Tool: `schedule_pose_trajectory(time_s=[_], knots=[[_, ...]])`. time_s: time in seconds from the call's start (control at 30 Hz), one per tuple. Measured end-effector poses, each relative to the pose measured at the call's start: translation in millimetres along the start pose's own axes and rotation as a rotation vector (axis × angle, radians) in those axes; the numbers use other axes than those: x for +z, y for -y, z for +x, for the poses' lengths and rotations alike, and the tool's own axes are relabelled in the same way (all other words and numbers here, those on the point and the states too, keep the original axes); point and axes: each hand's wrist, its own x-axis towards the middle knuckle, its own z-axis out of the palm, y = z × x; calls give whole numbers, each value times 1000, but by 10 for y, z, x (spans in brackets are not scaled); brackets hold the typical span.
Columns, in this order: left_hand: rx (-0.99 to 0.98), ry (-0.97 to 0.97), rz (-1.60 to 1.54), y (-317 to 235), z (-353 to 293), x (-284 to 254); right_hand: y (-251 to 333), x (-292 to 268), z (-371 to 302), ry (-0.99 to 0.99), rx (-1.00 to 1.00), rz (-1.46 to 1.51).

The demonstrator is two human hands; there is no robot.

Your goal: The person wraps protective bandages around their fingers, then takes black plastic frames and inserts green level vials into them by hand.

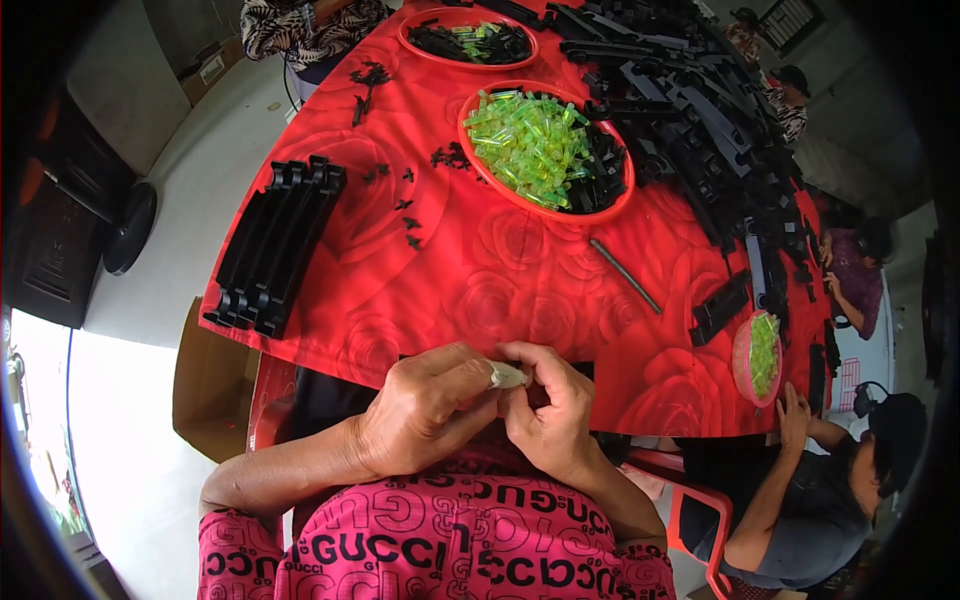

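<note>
My left hand [425,408] and my right hand [550,412] meet at the near edge of the red-covered table [450,300], fingers bent and pinched together. A short whitish piece [508,376] shows between them; whether it is a finger wrap or a held thing I cannot tell. Behind the right hand peeks the end of a black part [582,369], mostly hidden by my fingers. Farther in, a red bowl [628,190] holds yellow-green clear tubes [525,140] beside small black pieces. A dark thin rod [625,275] lies nearer, to the right.
Several long black plastic parts [275,250] lie side by side at left, with small black clips [405,205] nearby. A large heap of black parts [690,110] covers the far right. Another red bowl [410,45] stands farther back. At right, a person [810,500] sits by a pink bowl [742,365].
</note>
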Motion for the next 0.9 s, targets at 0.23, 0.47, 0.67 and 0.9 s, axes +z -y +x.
schedule_pose_trajectory(time_s=[0.23,0.47,0.67,0.9], knots=[[91,-2,142,-35,-8,-13,53,-15,27,3,-7,7],[131,58,131,-14,23,-68,3,-1,17,5,-41,-4],[97,100,118,-19,40,-104,8,19,10,4,-51,-18],[88,89,109,-30,35,-76,34,6,24,44,-9,-16]])
